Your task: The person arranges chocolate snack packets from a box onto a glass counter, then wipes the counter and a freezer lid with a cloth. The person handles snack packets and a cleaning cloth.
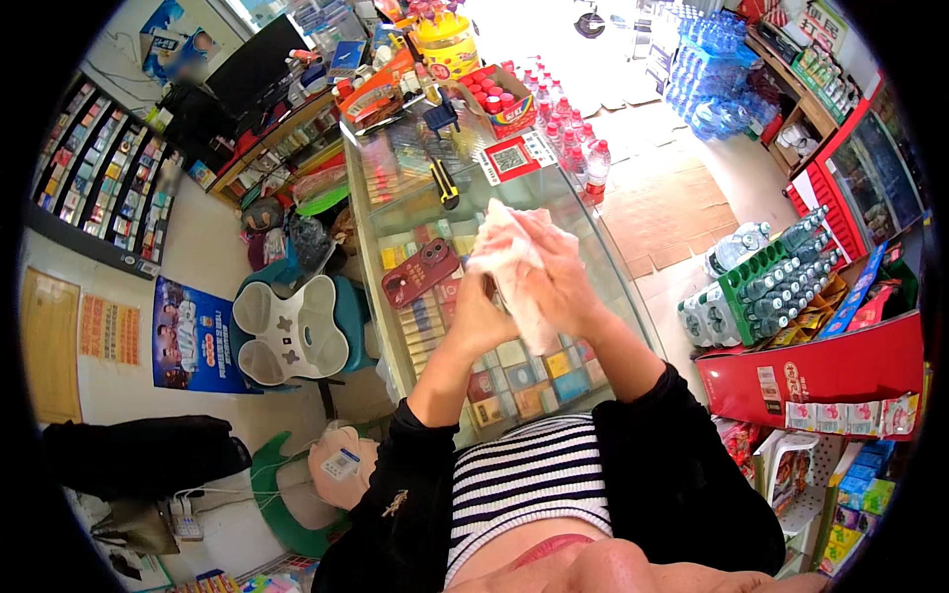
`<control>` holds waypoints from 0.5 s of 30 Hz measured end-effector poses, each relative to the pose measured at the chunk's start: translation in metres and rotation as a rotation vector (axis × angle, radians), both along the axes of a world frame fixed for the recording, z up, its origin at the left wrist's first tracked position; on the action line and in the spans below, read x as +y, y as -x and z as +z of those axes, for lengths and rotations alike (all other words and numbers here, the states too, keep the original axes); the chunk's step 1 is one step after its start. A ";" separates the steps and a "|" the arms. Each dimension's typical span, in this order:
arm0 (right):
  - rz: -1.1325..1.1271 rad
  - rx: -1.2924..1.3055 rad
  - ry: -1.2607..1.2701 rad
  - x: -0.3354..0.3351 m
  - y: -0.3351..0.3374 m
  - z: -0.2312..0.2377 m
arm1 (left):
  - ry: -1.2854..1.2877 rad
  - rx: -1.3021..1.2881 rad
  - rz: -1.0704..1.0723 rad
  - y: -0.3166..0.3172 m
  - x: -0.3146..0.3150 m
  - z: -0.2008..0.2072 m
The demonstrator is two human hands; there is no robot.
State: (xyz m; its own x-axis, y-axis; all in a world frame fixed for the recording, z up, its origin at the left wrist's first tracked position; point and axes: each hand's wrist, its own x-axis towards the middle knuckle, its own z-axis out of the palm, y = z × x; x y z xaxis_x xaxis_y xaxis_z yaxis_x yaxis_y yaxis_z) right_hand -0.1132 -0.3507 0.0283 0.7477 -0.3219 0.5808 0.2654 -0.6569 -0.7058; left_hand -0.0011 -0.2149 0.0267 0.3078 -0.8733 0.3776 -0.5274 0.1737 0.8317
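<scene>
Left hand (480, 316) and right hand (571, 294) grip the cloth (511, 259) above the surface (400, 219); light, even pressure, well clear of the phone (419, 275), should handle it best.

QR code (509, 159) on red-white card (538, 151)

One cloth (519, 277), one phone (420, 274)

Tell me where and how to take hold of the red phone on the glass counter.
Grip the red phone by both long edges near its middle, probably from above: it lies flat on the glass counter, back up, and that hold should clear the camera lenses at one end.
</scene>
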 end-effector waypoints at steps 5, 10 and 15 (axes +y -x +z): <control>-0.038 0.020 -0.202 0.001 0.006 0.003 | 0.170 0.421 0.082 0.026 0.028 0.023; 0.120 0.235 -1.282 -0.002 0.021 -0.056 | 0.165 0.389 0.172 0.045 0.045 0.027; 0.552 -0.133 -1.597 0.014 0.047 -0.009 | 0.149 -0.043 0.399 0.057 0.056 0.034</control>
